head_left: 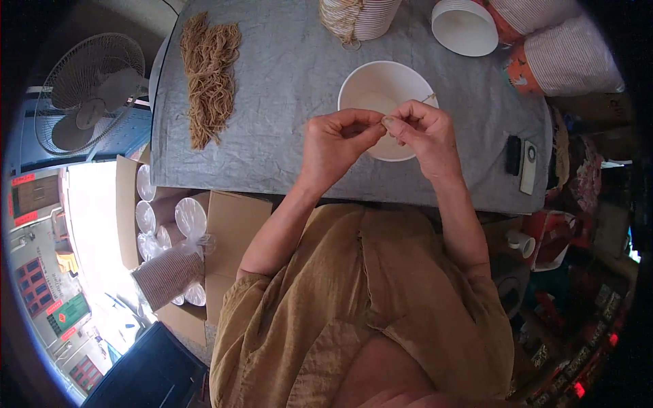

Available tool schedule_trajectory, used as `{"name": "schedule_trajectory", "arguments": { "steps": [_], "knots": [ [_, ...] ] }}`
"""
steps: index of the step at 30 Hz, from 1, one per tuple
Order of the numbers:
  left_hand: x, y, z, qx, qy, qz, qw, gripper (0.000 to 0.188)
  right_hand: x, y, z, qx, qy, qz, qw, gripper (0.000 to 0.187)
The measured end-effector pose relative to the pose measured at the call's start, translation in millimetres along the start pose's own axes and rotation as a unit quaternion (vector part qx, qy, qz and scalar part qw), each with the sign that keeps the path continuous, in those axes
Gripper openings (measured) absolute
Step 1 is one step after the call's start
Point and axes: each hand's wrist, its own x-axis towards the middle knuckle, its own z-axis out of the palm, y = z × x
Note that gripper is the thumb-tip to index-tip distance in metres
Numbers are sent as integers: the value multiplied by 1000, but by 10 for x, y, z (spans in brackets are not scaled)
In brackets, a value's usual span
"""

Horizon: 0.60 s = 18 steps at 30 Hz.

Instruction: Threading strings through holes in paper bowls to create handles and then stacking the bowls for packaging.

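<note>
A white paper bucket [388, 66] stands upright on the table in front of me, its mouth facing up. Over its near side, my left hand [340, 139] and my right hand [430, 132] meet fingertip to fingertip, both closed in a pinch. A thin piece of tan twine [429, 98] shows at the bucket's right rim, behind my right hand. It runs toward my fingers, which mostly hide the part they pinch. A loose bundle of tan twine pieces [209, 81] lies at the table's left.
A grey cloth covers the table [272, 149]. At the back stand a bucket stack [374, 17] draped with twine and a white bucket [465, 30] beside wrapped stacks [571, 58]. A fan [88, 95] and a carton [235, 231] of wrapped cups are at left; a small white device [528, 166] lies right.
</note>
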Motion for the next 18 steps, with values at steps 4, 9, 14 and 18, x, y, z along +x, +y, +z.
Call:
{"name": "schedule_trajectory", "arguments": {
  "steps": [4, 9, 14, 18],
  "knots": [
    [0, -27, -21, -2, -13, 7, 1000, 14, -37, -69, 14, -11, 16, 19, 1000, 12],
    [6, -30, -38, -49, -42, 10, 998, 13, 7, -40, -67, 35, 11, 20, 999, 15],
    [9, -39, -73, -49, -48, 15, 998, 11, -14, -53, -38, -31, 1, 29, 999, 17],
    [7, -8, -73, -95, -57, -1, 994, 10, -40, -68, -35, -16, -21, 32, 999, 17]
  ]
}}
